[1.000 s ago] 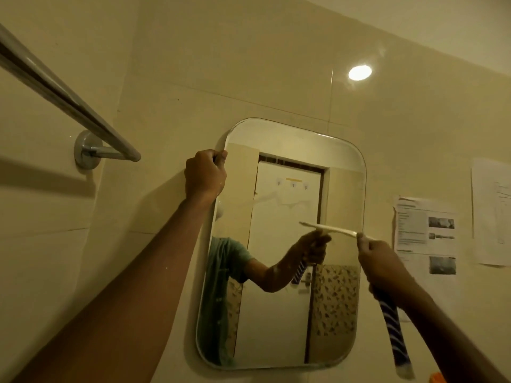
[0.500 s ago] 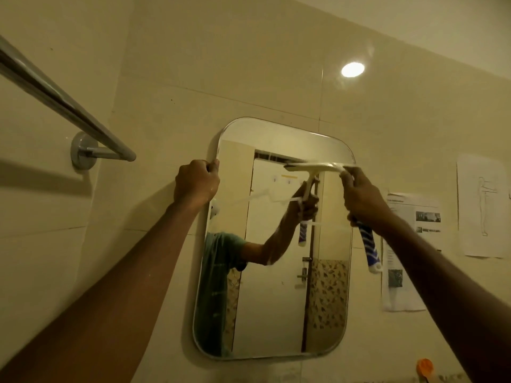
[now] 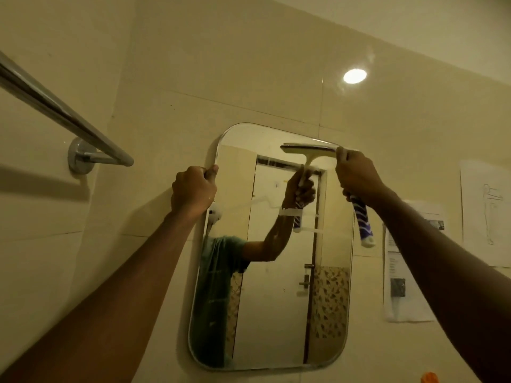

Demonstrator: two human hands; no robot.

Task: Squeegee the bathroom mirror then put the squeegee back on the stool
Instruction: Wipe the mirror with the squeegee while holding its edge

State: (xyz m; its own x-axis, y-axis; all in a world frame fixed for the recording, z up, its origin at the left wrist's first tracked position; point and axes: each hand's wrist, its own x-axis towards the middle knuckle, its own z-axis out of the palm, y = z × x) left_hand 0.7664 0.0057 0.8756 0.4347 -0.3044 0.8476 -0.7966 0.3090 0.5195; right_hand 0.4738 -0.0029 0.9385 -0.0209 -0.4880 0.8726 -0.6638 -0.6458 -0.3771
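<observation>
A rounded rectangular mirror (image 3: 279,313) hangs on the tiled wall in the head view. My right hand (image 3: 356,175) is shut on the squeegee (image 3: 363,222), whose blue-and-white striped handle sticks out below my fist. Its white blade lies flat against the glass near the mirror's top right edge. My left hand (image 3: 192,190) grips the mirror's upper left edge, thumb on the glass. The glass reflects my arm, the squeegee and a door. The stool is out of view.
A chrome towel bar (image 3: 69,117) juts out from the left wall at upper left. Printed paper sheets (image 3: 406,272) are stuck to the wall right of the mirror. Something orange (image 3: 428,378) shows at the bottom right edge.
My right hand has lifted the squeegee from mid-height on the right side up to the mirror's top edge. My left hand stays on the mirror's left edge.
</observation>
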